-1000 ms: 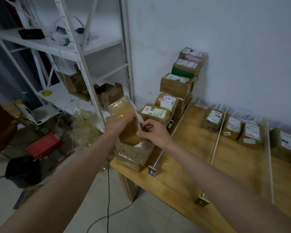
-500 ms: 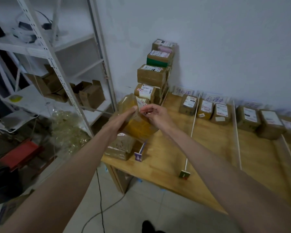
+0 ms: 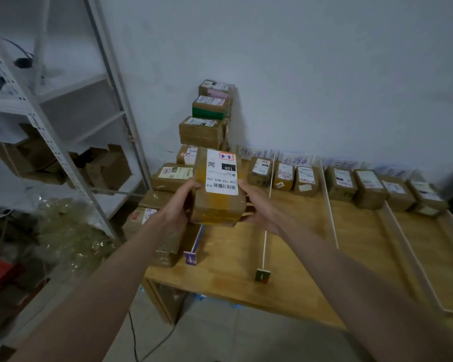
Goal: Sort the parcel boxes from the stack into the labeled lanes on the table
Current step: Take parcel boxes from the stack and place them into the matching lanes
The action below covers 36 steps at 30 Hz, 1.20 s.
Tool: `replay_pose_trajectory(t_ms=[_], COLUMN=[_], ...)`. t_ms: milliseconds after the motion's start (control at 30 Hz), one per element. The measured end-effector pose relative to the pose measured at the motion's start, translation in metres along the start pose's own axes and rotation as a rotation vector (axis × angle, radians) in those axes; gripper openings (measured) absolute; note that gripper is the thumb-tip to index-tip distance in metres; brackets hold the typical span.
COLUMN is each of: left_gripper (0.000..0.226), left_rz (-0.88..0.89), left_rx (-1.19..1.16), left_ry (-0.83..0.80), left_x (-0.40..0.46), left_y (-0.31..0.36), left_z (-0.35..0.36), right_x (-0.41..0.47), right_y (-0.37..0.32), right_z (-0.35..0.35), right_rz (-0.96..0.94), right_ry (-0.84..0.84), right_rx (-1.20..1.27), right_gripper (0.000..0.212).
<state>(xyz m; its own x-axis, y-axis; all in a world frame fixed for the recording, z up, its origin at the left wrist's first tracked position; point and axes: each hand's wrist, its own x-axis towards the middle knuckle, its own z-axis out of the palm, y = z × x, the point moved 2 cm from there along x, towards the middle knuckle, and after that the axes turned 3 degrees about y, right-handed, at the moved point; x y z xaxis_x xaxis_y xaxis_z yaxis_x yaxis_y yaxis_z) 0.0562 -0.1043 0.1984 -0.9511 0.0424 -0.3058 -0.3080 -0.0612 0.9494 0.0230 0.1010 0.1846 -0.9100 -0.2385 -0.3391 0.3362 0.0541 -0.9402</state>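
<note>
I hold a taped brown parcel box (image 3: 216,202) up in front of me, its white shipping label facing me. My left hand (image 3: 179,205) grips its left side and my right hand (image 3: 256,205) grips its right side. Behind it, a stack of parcel boxes (image 3: 204,131) rises against the wall at the table's far left corner. The wooden table (image 3: 298,257) is split into lanes by white dividers (image 3: 268,205), with handwritten paper labels (image 3: 251,152) on the wall. Several sorted boxes (image 3: 285,176) sit at the far ends of the lanes.
A white metal shelf rack (image 3: 63,152) with open cardboard boxes stands at the left. Crumpled clear plastic (image 3: 63,231) lies on the floor below it. A black cable (image 3: 134,335) runs across the tiled floor by the table leg.
The parcel has been turned label-up and lifted to the right, over the table's left lanes. My right hand moved from pinching at its label to gripping its side. The view shifted right.
</note>
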Motion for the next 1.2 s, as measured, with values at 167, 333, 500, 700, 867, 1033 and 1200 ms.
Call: replay_pose_trajectory(t_ms=[167, 333, 500, 700, 867, 1033, 1200], left_gripper=[0.046, 0.048, 0.056, 0.101, 0.067, 0.091, 0.090], left_rz=[-0.036, -0.065, -0.093, -0.047, -0.008, 0.056, 0.240], left_rx=[0.157, 0.274, 0.554, 1.190, 1.242, 1.202, 0.971], left_ry=[-0.042, -0.085, -0.180, -0.507, -0.574, -0.401, 0.083], left_x=[0.007, 0.017, 0.032, 0.037, 0.043, 0.060, 0.067], left_y=[-0.003, -0.009, 0.004, 0.048, 0.056, 0.045, 0.020], left_z=[0.021, 0.050, 0.066, 0.111, 0.151, 0.178, 0.197], right_x=[-0.016, -0.028, -0.038, -0.054, -0.061, -0.058, -0.047], right_y=[0.007, 0.023, 0.019, -0.019, -0.013, 0.009, 0.041], right_z=[-0.022, -0.046, -0.091, -0.139, -0.159, -0.189, -0.218], right_rz=[-0.020, 0.045, -0.066, -0.101, 0.009, -0.035, 0.036], right_ry=[0.062, 0.105, 0.383, 0.046, -0.126, 0.008, 0.239], right_rx=[-0.038, -0.008, -0.162, -0.635, -0.663, -0.569, -0.340], right_gripper=[0.048, 0.052, 0.080, 0.078, 0.059, 0.040, 0.048])
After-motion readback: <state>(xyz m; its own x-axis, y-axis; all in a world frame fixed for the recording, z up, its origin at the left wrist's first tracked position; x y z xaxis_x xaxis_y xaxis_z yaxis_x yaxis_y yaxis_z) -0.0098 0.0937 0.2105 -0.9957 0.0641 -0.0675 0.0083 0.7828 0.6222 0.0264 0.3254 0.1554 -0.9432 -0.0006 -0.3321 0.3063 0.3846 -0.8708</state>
